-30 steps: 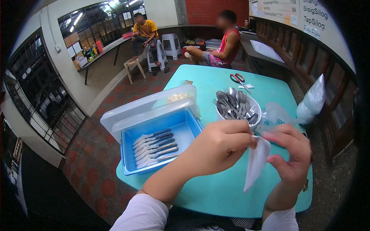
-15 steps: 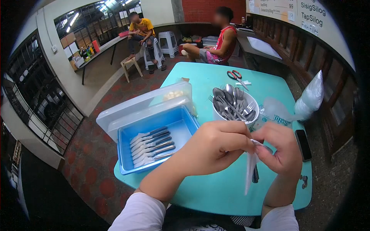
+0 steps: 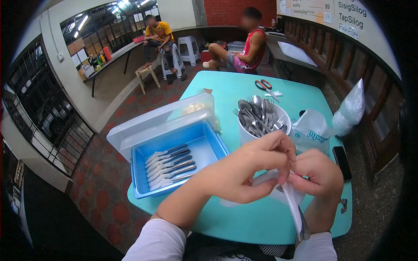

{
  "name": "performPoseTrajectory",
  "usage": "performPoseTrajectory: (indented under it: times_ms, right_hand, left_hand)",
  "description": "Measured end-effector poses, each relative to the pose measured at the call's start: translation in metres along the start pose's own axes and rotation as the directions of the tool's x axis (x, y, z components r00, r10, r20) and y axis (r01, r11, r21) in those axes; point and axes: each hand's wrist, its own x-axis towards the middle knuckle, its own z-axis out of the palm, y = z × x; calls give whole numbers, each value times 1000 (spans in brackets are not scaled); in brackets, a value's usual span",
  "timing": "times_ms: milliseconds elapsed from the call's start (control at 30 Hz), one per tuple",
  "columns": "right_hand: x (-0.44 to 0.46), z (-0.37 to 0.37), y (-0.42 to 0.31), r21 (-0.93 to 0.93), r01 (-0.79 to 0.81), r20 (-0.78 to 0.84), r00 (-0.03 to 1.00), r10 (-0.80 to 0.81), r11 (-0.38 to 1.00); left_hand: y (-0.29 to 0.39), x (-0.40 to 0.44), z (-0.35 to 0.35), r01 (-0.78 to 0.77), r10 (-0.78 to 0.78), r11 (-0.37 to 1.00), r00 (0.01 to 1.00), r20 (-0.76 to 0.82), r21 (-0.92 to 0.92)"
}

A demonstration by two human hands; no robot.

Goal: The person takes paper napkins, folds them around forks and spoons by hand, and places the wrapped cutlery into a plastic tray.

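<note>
My left hand [image 3: 254, 167] and my right hand [image 3: 318, 172] meet over the front of the table, both with fingers closed on a white paper napkin [image 3: 293, 204]. The napkin is folded around cutlery, whose metal handles [image 3: 304, 231] stick out at the lower end, pointing toward me. The other end is hidden by my fingers. To the left, a blue tray [image 3: 209, 135] holds several napkin-wrapped cutlery sets [image 3: 167, 165] in a row. Behind my hands stands a white tub [image 3: 247, 135] full of loose spoons and forks [image 3: 259, 114].
A clear lid [image 3: 143, 128] leans behind the tray. Orange-handled scissors [image 3: 264, 85] lie at the back of the turquoise table [image 3: 226, 85]. Right are a tissue pack [image 3: 311, 126], a plastic-wrapped cone [image 3: 350, 106], a phone [image 3: 342, 163] and coins [image 3: 344, 205]. Two people sit beyond.
The napkin and cutlery have swung: handles now angle down to the right and show outside the paper. My left fingers have shifted over the top; the tissue pack stands more upright.
</note>
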Motion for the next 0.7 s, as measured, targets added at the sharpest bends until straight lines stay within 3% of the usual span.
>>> performPoseTrajectory:
  times_ms: [67,133,200,300,400,500,600,700]
  right_hand:
    - [2,1,4,13,-21,78,997,20,1000]
    - [7,5,-1,31,-37,137,990,32,999]
    - [9,8,-2,34,-56,190,980,49,998]
    - [9,9,0,18,-70,238,969,63,997]
    - [7,13,6,6,-47,229,972,44,999]
    - [8,14,6,-16,-52,213,975,54,999]
    - [8,14,1,-44,-83,209,974,91,996]
    - [9,9,-2,-20,-112,188,976,114,993]
  left_hand:
    - [-2,-3,-1,66,-66,997,998,-12,-29]
    - [-2,-6,-3,218,-223,974,970,100,56]
    - [-2,-8,-8,352,-426,896,852,304,269]
    - [-2,-6,-9,355,-452,888,789,415,292]
    - [-4,-11,-9,275,-387,911,829,404,308]
    - [-3,-12,-9,349,-440,894,806,396,283]
    - [-2,-10,-12,315,-413,903,824,388,293]
    - [-16,-15,-13,212,-283,954,875,393,214]
